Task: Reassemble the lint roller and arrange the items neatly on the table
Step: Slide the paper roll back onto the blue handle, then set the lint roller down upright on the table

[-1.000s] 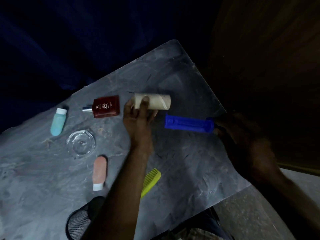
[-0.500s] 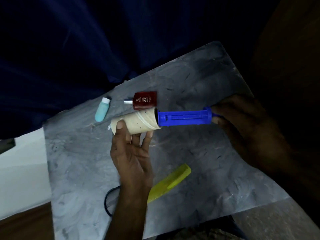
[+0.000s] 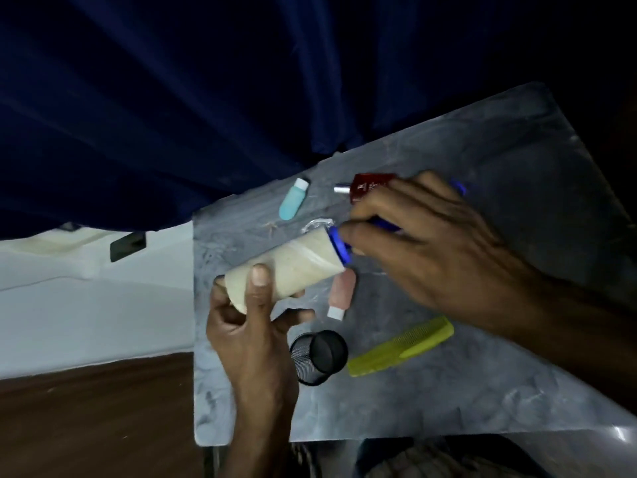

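My left hand [image 3: 251,336] grips the cream lint roll [image 3: 293,267], thumb across its lower end, above the left part of the grey table [image 3: 482,391]. The blue roller handle [image 3: 339,244] sits pushed into the roll, only its round collar showing at the roll's upper right end. My right hand [image 3: 437,246] is wrapped around the handle's shaft, and the blue tip [image 3: 460,188] sticks out past my fingers.
On the table lie a teal bottle [image 3: 292,199], a dark red perfume bottle [image 3: 365,188], a glass ashtray [image 3: 319,225] partly hidden, a pink bottle [image 3: 341,291], a black mesh cup [image 3: 319,357] on its side and a yellow-green comb [image 3: 401,346]. A dark blue curtain [image 3: 206,98] hangs behind.
The blue handle went from apart from the roll to fully inside it. Both hands rose off the table, and the camera view shifted left.
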Available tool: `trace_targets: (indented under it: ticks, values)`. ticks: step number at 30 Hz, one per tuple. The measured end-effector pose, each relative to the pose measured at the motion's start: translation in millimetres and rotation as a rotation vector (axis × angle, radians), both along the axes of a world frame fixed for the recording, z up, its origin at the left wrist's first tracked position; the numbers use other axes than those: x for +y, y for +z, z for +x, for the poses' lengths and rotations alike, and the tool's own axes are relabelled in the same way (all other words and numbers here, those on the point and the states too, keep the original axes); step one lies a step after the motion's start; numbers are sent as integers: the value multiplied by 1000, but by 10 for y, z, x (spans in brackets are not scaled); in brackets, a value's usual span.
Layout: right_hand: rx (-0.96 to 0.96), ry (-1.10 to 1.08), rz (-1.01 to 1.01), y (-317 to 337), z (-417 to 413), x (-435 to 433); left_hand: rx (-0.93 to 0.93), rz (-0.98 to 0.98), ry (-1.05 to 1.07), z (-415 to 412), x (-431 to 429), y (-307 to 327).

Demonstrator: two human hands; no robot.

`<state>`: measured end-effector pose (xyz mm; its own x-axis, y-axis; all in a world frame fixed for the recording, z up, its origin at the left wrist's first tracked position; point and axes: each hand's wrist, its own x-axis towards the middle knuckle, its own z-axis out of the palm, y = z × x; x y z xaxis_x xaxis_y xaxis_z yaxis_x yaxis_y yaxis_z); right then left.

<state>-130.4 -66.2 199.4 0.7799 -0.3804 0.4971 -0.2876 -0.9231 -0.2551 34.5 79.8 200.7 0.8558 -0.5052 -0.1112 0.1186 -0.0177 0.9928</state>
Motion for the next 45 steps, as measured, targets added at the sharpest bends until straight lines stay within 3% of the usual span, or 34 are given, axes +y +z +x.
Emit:
trace_targets:
  ticks: [9, 17, 19, 22, 25, 28, 33, 36, 40, 45]
  values:
    - [-16, 28, -14, 516, 313, 45, -133, -126, -106, 184, 91, 488]
    - [19, 83, 50, 786, 170, 20, -526, -113, -474, 473, 219, 629]
    - [60, 84, 115, 767, 143, 19, -742, -27, -554, 548, 213, 624]
    - [73, 32, 305, 595, 97, 67, -1314, 93, -545, 584, 154, 489]
    - [62, -66, 446, 250, -6, 156, -1575, 153, -577, 457, 189, 129]
    - [-34, -236, 663, -157, -183, 191, -1505, 201, -705, 227, 332, -400]
    - [-161, -543, 985, -829, -481, 220, -982, 310, -830, -337, 244, -1232]
    - [-150, -713, 1020, -1218, -661, 231, -795, 449, -828, -614, -65, -1627]
    - [-85, -875, 992, -1634, -759, 232, -805, 528, -809, -744, -499, -2100]
    - [-42, -898, 891, -1980, -573, 230, -1022, 602, -745, -701, -726, -2684]
